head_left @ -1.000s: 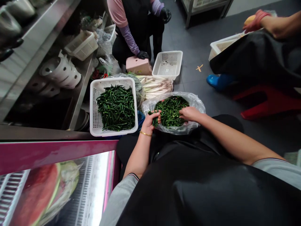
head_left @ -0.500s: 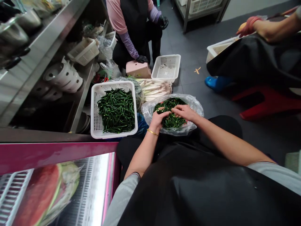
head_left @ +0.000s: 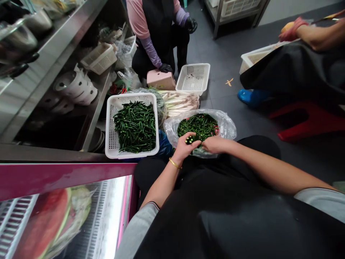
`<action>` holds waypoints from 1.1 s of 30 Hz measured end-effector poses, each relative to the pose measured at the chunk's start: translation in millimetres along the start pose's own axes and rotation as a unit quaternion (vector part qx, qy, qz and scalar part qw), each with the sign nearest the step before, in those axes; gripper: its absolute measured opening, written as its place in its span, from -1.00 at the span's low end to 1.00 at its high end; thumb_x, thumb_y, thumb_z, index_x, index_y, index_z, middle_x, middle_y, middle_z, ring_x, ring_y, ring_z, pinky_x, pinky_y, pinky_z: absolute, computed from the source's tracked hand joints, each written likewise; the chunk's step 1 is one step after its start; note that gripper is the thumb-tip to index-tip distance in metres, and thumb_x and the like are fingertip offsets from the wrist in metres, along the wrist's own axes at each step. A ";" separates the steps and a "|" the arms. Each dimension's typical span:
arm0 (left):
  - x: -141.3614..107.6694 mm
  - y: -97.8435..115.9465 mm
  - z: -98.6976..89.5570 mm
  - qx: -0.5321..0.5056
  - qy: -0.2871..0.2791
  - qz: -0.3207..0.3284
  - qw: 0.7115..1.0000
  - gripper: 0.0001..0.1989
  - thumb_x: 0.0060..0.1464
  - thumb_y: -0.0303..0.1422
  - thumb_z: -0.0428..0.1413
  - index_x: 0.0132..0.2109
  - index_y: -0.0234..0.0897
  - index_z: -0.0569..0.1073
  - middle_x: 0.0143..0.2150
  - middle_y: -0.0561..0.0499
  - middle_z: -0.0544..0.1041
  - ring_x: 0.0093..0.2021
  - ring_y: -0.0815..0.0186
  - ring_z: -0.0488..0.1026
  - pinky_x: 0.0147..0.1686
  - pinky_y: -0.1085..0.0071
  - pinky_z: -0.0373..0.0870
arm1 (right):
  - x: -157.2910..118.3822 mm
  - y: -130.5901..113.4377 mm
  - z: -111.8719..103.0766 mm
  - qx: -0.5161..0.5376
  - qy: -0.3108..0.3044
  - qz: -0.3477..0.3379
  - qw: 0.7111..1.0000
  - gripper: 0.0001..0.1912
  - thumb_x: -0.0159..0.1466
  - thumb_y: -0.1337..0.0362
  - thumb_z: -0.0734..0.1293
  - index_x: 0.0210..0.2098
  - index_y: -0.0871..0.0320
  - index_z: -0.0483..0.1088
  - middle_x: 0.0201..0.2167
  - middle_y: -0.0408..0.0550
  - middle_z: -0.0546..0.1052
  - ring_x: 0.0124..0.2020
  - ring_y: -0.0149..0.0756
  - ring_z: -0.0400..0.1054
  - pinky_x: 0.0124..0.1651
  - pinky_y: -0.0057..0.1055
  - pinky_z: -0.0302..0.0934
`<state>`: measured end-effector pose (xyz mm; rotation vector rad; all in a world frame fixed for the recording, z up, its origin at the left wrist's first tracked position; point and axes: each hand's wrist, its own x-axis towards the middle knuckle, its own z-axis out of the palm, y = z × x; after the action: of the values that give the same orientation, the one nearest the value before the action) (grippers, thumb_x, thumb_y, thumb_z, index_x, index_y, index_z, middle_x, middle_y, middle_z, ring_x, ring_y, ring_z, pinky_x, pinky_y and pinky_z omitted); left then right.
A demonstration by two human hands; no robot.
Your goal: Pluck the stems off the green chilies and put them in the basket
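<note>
A small bunch of green chili peppers is wrapped in the fingers of my left hand, cut or stemless ends showing. Close beside it, my right hand has its fingers pinched together at the bunch's other end; what they hold is hidden. Both hands are over the near edge of a clear plastic bag, which lies open with green chilies and stems inside. To the left, a white perforated basket holds a heap of dark green chilies.
Long white-stalked scallions lie behind the bag, near an openwork white basket and a pink stool. A person with black gloves sits opposite. Another person's red-gloved hand is at right. Steel shelving stands left.
Both my hands have drawn back toward me, from above the middle of the bag to its near edge. The left still holds the chilies, and the view has shifted slightly.
</note>
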<state>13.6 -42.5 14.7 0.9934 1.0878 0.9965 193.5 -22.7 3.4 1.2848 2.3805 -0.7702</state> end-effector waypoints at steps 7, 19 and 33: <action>47.5 -5.6 -28.9 -0.219 0.031 -0.128 0.967 -0.67 -0.31 -0.38 0.31 -0.33 -0.35 0.41 -0.49 0.03 0.51 -0.53 0.42 0.38 -0.57 0.52 0.24 | 89.7 58.6 -40.9 0.028 0.167 0.194 0.966 -0.58 0.29 0.07 0.14 -0.08 0.20 0.43 -0.10 0.16 0.53 -0.13 -0.11 0.41 -0.20 -0.33 0.22; 77.0 -11.0 2.8 -0.148 -0.022 -0.101 0.984 -0.63 -0.34 -0.41 0.35 -0.36 -0.32 0.36 -0.48 0.08 0.53 -0.46 0.40 0.44 -0.36 0.47 0.33 | 54.0 43.3 -44.0 0.170 0.317 0.037 0.932 -0.71 0.29 0.12 0.14 -0.29 0.16 0.40 -0.36 -0.01 0.50 -0.32 -0.25 0.35 -0.24 -0.39 0.18; 55.4 -4.2 -27.7 -0.168 0.040 -0.137 0.975 -0.74 -0.31 -0.41 0.31 -0.36 -0.36 0.50 -0.48 0.05 0.51 -0.50 0.44 0.40 -0.54 0.52 0.24 | 68.8 37.4 -45.4 0.266 0.221 0.075 0.935 -0.76 0.21 0.12 0.21 -0.40 0.15 0.38 -0.56 -0.09 0.48 -0.47 -0.32 0.35 -0.38 -0.44 0.18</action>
<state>-3.5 13.4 -6.4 0.5175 1.0461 0.9595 186.4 66.9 -7.2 2.0175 2.4419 -1.2454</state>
